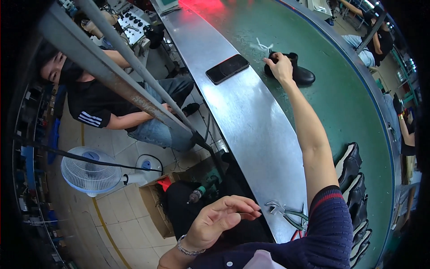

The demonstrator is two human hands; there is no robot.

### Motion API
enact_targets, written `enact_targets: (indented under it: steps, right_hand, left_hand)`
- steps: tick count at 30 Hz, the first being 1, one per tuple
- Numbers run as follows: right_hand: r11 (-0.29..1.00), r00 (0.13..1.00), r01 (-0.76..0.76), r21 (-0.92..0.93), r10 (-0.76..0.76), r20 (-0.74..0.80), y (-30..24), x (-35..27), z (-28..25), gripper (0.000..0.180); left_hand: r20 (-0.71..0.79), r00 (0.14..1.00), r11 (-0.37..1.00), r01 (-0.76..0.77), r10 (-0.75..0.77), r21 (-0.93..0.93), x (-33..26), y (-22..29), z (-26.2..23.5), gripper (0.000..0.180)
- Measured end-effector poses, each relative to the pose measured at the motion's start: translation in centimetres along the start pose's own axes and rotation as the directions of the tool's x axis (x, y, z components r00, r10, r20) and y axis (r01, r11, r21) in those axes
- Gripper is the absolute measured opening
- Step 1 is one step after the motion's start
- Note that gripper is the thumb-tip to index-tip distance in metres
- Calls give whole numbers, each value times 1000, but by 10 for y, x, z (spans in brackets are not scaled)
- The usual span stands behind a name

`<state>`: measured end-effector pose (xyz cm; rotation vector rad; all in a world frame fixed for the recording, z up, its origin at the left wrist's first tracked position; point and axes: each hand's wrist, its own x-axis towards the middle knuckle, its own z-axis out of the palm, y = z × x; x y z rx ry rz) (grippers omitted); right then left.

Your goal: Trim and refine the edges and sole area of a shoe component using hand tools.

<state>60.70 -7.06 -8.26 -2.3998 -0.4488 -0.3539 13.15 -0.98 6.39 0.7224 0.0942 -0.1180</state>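
My right arm stretches far out over the green surface, and my right hand is closed on the upper part of a black shoe. Dark shoe parts show on both sides of the fingers, so I cannot tell whether it is one shoe or two. White string-like strands lie just beyond. My left hand, with a bracelet at its wrist, hovers over my lap, fingers loosely bent and apart, holding nothing. Nearest to it on the metal ledge lie pliers with dark green handles.
A black phone lies on the ledge. Several black shoes line the green surface at right. A slanting metal post, a seated person, a fan and a cardboard box are at left. A green-bodied tool is near my lap.
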Motion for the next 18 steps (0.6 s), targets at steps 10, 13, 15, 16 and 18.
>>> enact_targets:
  steps: [10, 13, 15, 16, 18]
  right_hand:
    - [840, 999, -22, 542, 36, -16, -17, -94, -169, 20]
    - [675, 992, -78, 733, -18, 122, -80, -143, -245, 19]
    - [661, 971, -110, 742, -87, 221, -110, -173, -278, 21]
    - [662, 968, -133, 738, -73, 240, -126, -191, -288, 21]
    - [537, 880, -339, 772, -110, 463, -154, -231, -296, 20]
  left_hand:
    - [-110, 993, 987, -20, 38, 158, -61, -6, -8, 28]
    - [-130, 988, 934, -30, 81, 355, -63, -10, -6, 34]
    - [-159, 968, 782, -54, 193, 621, -59, -18, -2, 50]
    - [-81, 964, 559, -78, 255, 826, -58, -16, 1, 61]
    - [-19, 962, 300, -66, 271, 952, -70, -21, 7, 73]
